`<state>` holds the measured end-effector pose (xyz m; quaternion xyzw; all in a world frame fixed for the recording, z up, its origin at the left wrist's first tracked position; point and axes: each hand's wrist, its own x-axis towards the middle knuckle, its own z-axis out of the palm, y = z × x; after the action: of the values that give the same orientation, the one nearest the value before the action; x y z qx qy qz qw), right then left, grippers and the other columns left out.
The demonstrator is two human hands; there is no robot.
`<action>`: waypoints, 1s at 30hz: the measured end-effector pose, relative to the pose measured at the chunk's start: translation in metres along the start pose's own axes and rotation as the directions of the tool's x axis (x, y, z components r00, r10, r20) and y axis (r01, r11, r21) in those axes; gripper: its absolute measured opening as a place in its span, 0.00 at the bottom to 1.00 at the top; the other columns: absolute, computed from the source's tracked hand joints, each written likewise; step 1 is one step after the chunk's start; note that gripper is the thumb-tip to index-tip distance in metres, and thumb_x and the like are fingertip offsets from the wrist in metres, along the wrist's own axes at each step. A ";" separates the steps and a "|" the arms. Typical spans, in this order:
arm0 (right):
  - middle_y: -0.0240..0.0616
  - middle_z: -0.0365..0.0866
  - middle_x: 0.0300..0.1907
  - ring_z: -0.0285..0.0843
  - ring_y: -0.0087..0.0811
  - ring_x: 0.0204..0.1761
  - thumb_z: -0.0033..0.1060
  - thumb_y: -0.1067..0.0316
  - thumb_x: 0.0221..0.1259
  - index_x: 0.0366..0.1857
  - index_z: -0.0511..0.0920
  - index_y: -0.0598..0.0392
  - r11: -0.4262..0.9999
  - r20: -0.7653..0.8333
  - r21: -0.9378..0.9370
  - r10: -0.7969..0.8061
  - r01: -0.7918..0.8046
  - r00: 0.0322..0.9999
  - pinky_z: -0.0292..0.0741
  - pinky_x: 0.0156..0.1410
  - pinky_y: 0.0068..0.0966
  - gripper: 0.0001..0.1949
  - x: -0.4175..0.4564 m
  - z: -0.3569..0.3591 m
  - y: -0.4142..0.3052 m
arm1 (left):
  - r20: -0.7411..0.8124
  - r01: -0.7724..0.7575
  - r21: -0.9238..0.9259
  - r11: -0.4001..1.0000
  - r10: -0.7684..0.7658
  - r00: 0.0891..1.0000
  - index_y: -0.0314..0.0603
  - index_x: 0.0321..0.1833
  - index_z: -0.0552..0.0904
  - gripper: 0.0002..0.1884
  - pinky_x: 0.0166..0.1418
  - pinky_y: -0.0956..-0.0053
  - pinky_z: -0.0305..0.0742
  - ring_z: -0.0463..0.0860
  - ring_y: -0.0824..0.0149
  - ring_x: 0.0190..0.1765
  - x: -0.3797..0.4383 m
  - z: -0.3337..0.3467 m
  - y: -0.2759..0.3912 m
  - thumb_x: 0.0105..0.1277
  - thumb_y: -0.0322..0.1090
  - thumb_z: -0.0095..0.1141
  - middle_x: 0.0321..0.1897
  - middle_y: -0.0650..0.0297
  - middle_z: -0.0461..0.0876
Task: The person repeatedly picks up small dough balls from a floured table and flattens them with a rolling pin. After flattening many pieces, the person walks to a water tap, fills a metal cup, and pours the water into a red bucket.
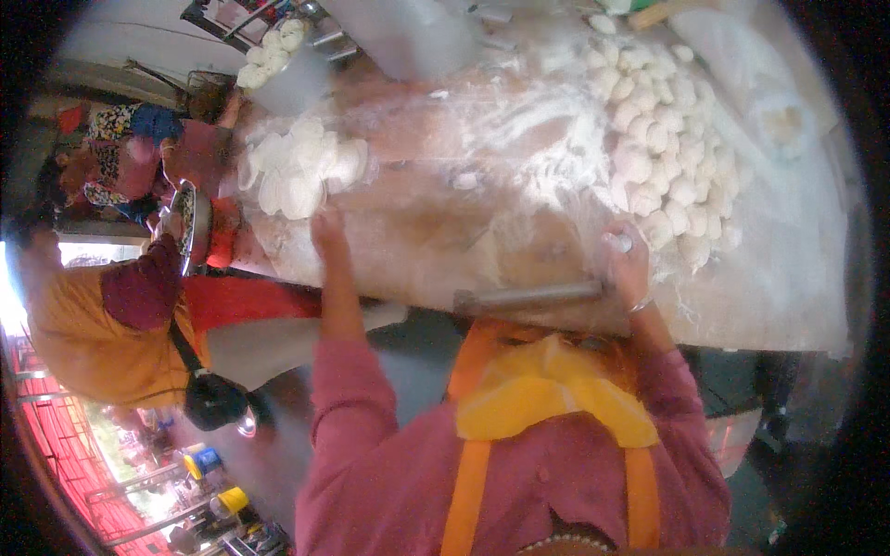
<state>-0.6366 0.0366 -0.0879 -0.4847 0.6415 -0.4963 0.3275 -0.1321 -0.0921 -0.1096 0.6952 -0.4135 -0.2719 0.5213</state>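
Observation:
My left hand (328,226) reaches to the near edge of a heap of thin round dough wrappers (302,167). It is blurred, and I cannot tell if its fingers grip the lowest wrapper. My right hand (628,257) is curled around a small pale piece (619,242), probably dough, beside the near left side of a large spread of small dough pieces (667,146). A rolling pin (532,297) lies along the near table edge, its right end close to my right palm. Another small pale lump (467,181) sits mid-table.
Flour (549,139) is strewn over the wooden worktable (410,236). At the back left, a container (295,80) stands near stacked pale rounds (274,52). On the left, a co-worker in an orange apron (104,333) reaches to a metal bowl of filling (197,226). Other people stand beyond.

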 end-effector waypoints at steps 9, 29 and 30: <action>0.33 0.77 0.32 0.73 0.25 0.37 0.60 0.73 0.52 0.32 0.76 0.59 0.997 -0.036 -0.040 -0.065 0.064 0.997 0.70 0.48 0.23 0.05 -0.005 0.005 0.011 | 0.420 -0.495 0.743 0.451 0.262 0.869 0.42 0.59 0.70 0.22 0.64 0.55 0.59 0.64 0.54 0.61 -0.137 0.039 -0.018 0.64 0.41 0.52 0.59 0.56 0.67; 0.39 0.79 0.44 0.75 0.25 0.46 0.64 0.67 0.50 0.50 0.75 0.56 0.999 0.147 0.045 0.010 -0.017 0.989 0.72 0.53 0.25 0.20 -0.028 -0.021 -0.001 | 0.737 -0.817 0.525 0.240 0.351 0.577 0.43 0.70 0.60 0.32 0.73 0.46 0.41 0.49 0.50 0.74 -0.126 0.197 0.045 0.67 0.52 0.45 0.72 0.52 0.53; 0.39 0.79 0.47 0.74 0.24 0.49 0.64 0.68 0.50 0.50 0.75 0.56 0.997 0.123 0.040 -0.068 0.064 0.990 0.71 0.56 0.24 0.20 -0.027 -0.022 0.003 | 0.746 -0.823 0.517 0.235 0.348 0.568 0.42 0.70 0.60 0.33 0.74 0.46 0.41 0.49 0.50 0.75 -0.124 0.207 0.049 0.67 0.52 0.45 0.72 0.52 0.53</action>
<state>-0.6488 0.0692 -0.0860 -0.5297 0.5942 -0.4872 0.3592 -0.3771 -0.0950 -0.1338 0.5375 -0.8407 0.0268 0.0606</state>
